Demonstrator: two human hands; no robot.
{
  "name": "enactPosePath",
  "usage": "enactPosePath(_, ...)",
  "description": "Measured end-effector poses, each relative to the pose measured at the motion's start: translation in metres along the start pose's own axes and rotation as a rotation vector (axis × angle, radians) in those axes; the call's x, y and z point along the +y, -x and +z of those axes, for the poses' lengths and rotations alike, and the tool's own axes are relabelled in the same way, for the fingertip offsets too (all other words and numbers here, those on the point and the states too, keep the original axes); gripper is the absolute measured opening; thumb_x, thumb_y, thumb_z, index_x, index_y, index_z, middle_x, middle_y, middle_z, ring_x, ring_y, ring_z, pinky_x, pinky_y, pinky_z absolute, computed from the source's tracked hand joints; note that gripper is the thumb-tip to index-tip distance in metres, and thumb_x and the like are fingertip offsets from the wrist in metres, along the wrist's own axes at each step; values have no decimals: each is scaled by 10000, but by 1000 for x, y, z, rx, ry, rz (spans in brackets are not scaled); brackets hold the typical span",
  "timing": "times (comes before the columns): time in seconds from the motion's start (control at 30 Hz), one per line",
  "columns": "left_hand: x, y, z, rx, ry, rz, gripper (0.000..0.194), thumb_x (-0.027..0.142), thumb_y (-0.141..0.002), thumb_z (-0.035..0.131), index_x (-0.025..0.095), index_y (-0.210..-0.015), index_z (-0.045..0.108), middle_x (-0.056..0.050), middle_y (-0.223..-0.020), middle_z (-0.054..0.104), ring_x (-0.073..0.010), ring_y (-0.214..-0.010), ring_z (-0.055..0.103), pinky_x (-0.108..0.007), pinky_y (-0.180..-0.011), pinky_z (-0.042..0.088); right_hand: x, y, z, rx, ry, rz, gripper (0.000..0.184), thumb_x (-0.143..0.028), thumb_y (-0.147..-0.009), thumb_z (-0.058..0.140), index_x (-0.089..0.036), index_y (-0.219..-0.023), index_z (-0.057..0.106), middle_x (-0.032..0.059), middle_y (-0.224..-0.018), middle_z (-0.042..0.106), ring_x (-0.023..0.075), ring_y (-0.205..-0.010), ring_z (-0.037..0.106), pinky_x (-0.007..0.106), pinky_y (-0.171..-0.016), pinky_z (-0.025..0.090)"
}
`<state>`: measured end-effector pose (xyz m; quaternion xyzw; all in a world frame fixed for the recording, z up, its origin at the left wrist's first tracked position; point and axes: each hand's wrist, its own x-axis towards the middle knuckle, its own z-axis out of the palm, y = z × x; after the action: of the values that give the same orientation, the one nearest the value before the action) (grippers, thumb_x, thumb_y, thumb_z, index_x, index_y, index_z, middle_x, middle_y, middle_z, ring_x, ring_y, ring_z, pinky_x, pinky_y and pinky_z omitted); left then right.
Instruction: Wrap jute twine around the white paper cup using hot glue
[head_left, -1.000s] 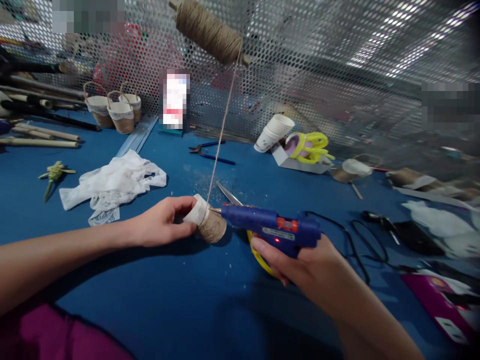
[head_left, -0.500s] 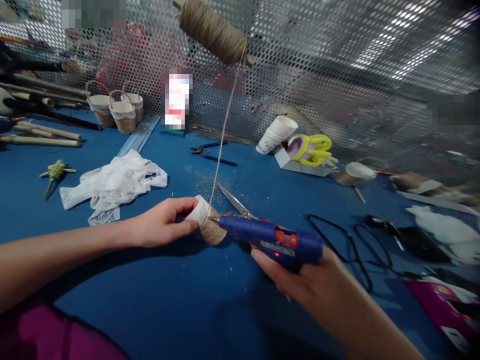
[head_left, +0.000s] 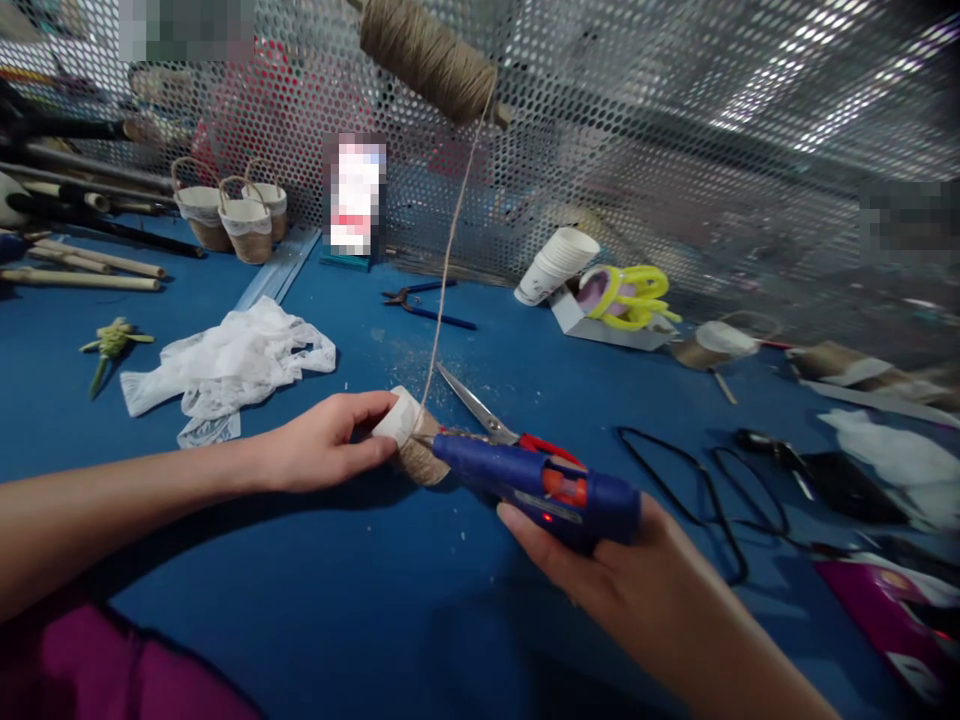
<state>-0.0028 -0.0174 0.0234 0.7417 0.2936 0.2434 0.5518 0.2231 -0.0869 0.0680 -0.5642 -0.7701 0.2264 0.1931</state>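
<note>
My left hand [head_left: 322, 443] grips a small paper cup [head_left: 412, 438] lying on its side, its lower half wrapped in brown twine. A strand of twine [head_left: 448, 260] runs up from the cup to a twine spool [head_left: 427, 60] hung on the mesh wall. My right hand [head_left: 637, 580] is closed round a blue hot glue gun [head_left: 547, 485], whose nozzle touches the wrapped part of the cup. Red-handled scissors [head_left: 487, 415] lie on the blue table [head_left: 300, 600] just behind the gun.
White lace cloth [head_left: 225, 365] lies left. Finished little baskets [head_left: 232, 215] and bamboo sticks [head_left: 82, 270] are at the back left. Pliers [head_left: 420, 300], stacked paper cups [head_left: 555, 265], yellow pipe cleaners [head_left: 630, 295], a black cord [head_left: 705, 490] and scraps crowd the right.
The glue gun has shifted slightly left and down against the cup. The cup has turned a little in my left hand. The scissors are more exposed.
</note>
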Motion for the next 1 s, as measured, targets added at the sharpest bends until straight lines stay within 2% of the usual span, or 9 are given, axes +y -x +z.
enactPosePath(0.17, -1, -1, 0, -4, -7, 1, 255, 142, -793, 427, 111, -1022, 535, -85, -985, 592, -192, -898, 552, -335, -806, 441, -1, 0, 1, 0, -4, 6, 111, -301, -767, 527, -212, -747, 590, 7, -642, 614, 149, -570, 567, 247, -497, 468)
enactPosePath(0.33, 1, 0, 1, 4, -30, -13, 221, 156, -792, 429, 108, -987, 520, -70, -920, 590, -196, -904, 546, -330, -802, 443, 1, -3, -1, 34, -30, 11, 166, -297, -771, 510, -198, -650, 567, -27, -491, 519, 109, -420, 462, 243, -459, 442)
enactPosePath(0.43, 2, 0, 1, 14, -66, -6, 192, 170, -789, 430, 105, -945, 521, -66, -881, 587, -203, -911, 541, -325, -794, 440, 3, -4, -2, 19, -71, 13, 201, -318, -773, 509, -200, -611, 528, -40, -455, 479, 99, -398, 435, 232, -431, 423)
enactPosePath(0.57, 4, 1, 1, 13, -106, 0, 216, 176, -790, 428, 98, -969, 523, -83, -935, 592, -193, -883, 540, -316, -771, 443, 5, -7, -2, -5, -66, 33, 235, -337, -788, 495, -200, -597, 505, -47, -429, 439, 90, -375, 404, 217, -374, 372)
enactPosePath(0.7, 4, 1, 0, 1, -115, -6, 239, 171, -788, 433, 106, -1003, 515, -75, -948, 596, -190, -891, 544, -310, -783, 446, 4, -7, -3, 0, -39, 14, 228, -344, -788, 492, -198, -615, 520, -33, -464, 468, 101, -410, 437, 223, -398, 390)
enactPosePath(0.87, 5, 1, 0, -2, -119, -15, 231, 171, -782, 434, 119, -991, 517, -51, -879, 602, -189, -883, 549, -302, -778, 455, 5, -2, -1, 11, 5, -18, 321, -362, -791, 484, -205, -511, 491, -12, -467, 477, 119, -452, 470, 238, -441, 423)
enactPosePath(1.0, 6, 1, -1, 4, -159, -12, 215, 169, -767, 441, 119, -956, 530, -48, -855, 603, -197, -905, 541, -304, -783, 449, 12, -3, 0, 26, 47, -36, 309, -375, -810, 461, -199, -562, 518, -11, -473, 479, 113, -440, 461, 235, -420, 397)
